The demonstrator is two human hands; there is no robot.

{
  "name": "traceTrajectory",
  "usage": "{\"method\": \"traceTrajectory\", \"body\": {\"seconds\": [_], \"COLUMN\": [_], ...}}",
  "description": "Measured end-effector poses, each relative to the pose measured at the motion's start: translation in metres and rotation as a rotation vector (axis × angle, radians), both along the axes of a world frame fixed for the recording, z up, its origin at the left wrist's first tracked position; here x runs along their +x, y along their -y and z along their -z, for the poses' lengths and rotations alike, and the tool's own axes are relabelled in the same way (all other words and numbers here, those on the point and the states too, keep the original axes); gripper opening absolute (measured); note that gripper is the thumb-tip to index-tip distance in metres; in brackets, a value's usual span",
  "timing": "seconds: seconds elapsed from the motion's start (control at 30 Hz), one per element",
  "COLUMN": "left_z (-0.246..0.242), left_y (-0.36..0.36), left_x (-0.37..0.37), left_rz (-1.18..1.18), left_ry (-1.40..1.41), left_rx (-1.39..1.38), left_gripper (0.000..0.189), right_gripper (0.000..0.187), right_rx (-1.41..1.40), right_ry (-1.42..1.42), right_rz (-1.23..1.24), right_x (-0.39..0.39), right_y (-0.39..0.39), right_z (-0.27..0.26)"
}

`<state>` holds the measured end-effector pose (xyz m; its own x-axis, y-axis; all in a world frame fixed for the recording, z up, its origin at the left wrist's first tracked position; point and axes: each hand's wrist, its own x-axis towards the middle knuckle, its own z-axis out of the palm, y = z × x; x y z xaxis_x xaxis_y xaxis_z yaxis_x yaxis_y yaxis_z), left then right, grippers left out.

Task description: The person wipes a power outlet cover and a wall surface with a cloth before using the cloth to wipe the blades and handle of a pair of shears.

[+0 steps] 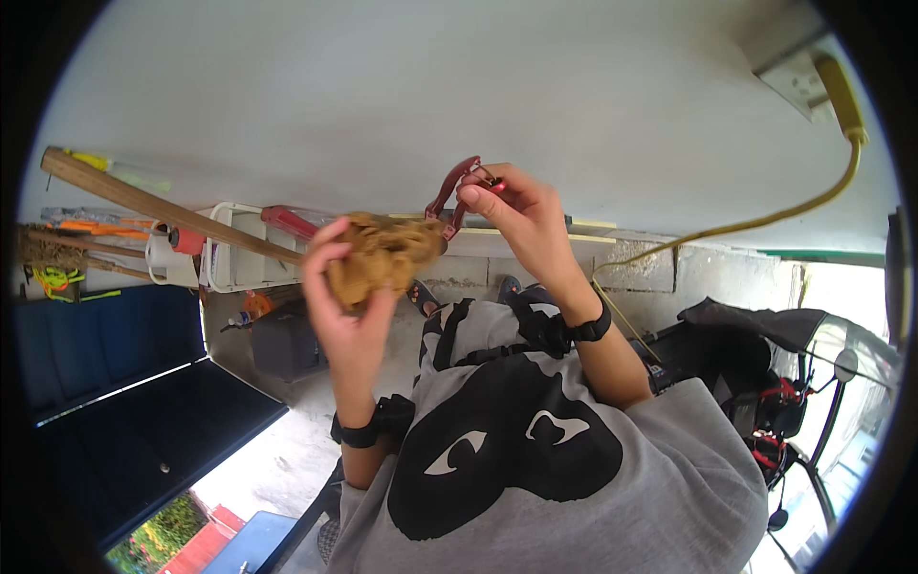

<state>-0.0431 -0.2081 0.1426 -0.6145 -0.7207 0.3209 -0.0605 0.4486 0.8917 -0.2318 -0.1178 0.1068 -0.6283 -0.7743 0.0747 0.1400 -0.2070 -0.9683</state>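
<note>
My left hand (341,287), slightly blurred, grips a crumpled brown cloth (384,262). Out of the cloth's right side comes a hand tool with two dark red handles (453,186), probably pliers or pruning shears. Its working end is hidden by the cloth. At the far ends of those handles, where a small metal piece shows, my right hand (520,208) pinches the tool between thumb and fingers. Both hands are raised in front of my body, close to a pale wall (358,107).
A wooden pole (172,212) slants across the left, before a white rack (237,247) with supplies. Below it stands a dark grey case (287,344). A yellow cord (760,215) runs from a wall socket (796,86) down past a scooter (774,409). A dark blue door (158,402) is at left.
</note>
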Motion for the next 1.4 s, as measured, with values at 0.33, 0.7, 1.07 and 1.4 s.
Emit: {"method": "traceTrajectory", "body": {"seconds": [0.33,0.7,1.07,1.4], "left_z": [-0.016,0.019,0.021,0.048], "left_y": [-0.012,0.003,0.006,0.002], "left_x": [-0.042,-0.058,-0.06,-0.042], "left_rz": [0.072,0.365,0.417,-0.094], "left_ry": [0.196,0.4,0.573,0.063], "left_rx": [-0.312,0.204,0.195,0.767], "left_gripper": [0.05,0.044,0.028,0.023], "right_gripper": [0.027,0.029,0.038,0.041], "right_rx": [-0.021,0.011,0.02,0.237], "right_ry": [-0.005,-0.355,-0.352,-0.086], "right_rz": [0.069,-0.029,-0.042,-0.281], "right_x": [0.001,0.004,0.004,-0.02], "right_y": [-0.026,-0.042,-0.038,-0.075], "right_z": [0.002,0.002,0.017,0.046]}}
